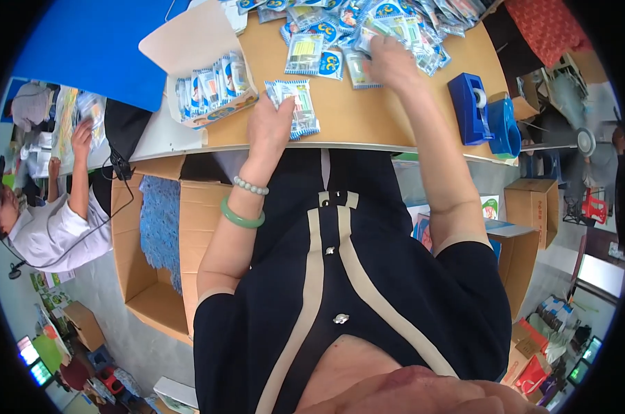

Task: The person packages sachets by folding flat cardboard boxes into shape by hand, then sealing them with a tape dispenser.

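Note:
My left hand (pixel 271 124) is closed on small blue-and-white sachets (pixel 300 109) above the table's near edge. Beside it on the left stands an open white box (pixel 219 114), its lid tipped back, with several such sachets upright in a row inside. Farther out, my right hand (pixel 393 63) reaches into a loose pile of sachets (pixel 388 21) at the far side of the table. Its fingers are curled at a sachet (pixel 360 69); whether they grip it is hard to make out.
A blue tape dispenser (pixel 468 109) and a blue round holder (pixel 506 131) stand at the table's right edge. An open cardboard box (pixel 143 276) with blue material sits below left. At the far left another person (pixel 64 231) works with their own hands.

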Tool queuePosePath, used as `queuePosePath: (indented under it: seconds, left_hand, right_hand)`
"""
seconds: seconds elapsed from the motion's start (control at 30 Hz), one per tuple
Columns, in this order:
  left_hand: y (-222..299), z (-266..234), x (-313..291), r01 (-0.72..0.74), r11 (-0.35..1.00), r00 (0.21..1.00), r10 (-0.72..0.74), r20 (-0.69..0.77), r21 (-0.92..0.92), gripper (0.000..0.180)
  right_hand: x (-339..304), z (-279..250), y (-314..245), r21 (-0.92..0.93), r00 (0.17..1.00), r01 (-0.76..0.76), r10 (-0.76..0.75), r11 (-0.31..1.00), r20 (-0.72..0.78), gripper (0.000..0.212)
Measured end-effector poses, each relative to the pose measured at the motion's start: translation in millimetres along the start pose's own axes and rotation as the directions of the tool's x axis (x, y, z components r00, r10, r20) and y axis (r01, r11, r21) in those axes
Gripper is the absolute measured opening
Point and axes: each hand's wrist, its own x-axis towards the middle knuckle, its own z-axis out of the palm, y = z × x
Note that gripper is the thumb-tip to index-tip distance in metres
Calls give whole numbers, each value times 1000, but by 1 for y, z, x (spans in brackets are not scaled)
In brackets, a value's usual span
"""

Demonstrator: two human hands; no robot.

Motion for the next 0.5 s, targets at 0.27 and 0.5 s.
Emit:
queuePosePath:
  seconds: [0.27,0.5]
  left_hand:
    - [-10,2,3,-23,975,1000,21,-11,-221,34]
    - [7,0,-3,-2,995,995,-8,-99,-105,39]
  right_hand:
    - [17,-4,42,229,984,-166,146,959,100,20]
    - [-42,-42,-31,829,953,-294,212,475,217,26]
